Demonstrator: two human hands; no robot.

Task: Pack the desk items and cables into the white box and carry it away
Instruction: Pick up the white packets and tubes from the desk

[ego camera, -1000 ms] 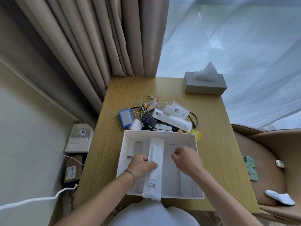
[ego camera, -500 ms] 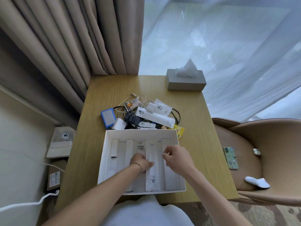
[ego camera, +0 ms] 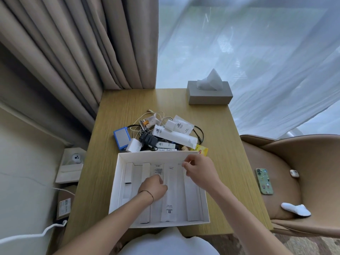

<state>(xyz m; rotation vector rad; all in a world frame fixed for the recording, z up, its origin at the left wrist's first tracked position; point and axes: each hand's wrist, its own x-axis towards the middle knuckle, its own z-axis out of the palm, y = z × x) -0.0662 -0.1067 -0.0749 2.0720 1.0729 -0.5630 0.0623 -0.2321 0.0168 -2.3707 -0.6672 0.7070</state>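
Observation:
The open white box (ego camera: 120, 173) sits on the near part of the wooden desk (ego camera: 220, 144), with several long white packets laid side by side in it. My left hand (ego camera: 153, 186) is curled in the middle of the box, gripping the edge of the long white packet (ego camera: 170, 199). My right hand (ego camera: 199, 170) pinches the far end of another white packet (ego camera: 191, 203) near the box's far right corner. Behind the box lies a pile: a blue-framed device (ego camera: 121, 138), a white charger (ego camera: 133, 146), a black adapter (ego camera: 147, 139), a white tube packet (ego camera: 174, 136), a yellow tea bag (ego camera: 202, 150) and white cables (ego camera: 158, 115).
A grey tissue box (ego camera: 209, 96) stands at the desk's far right corner. To the right, a tan chair (ego camera: 312, 162) holds a green phone (ego camera: 264, 181), an earbud case (ego camera: 294, 173) and a white object (ego camera: 296, 208). Curtains hang behind. Small boxes (ego camera: 70, 166) sit on the floor at left.
The long white packet that leaned over the box's front edge now lies flat inside. My right hand moved to the box's far right corner. The view shifted right.

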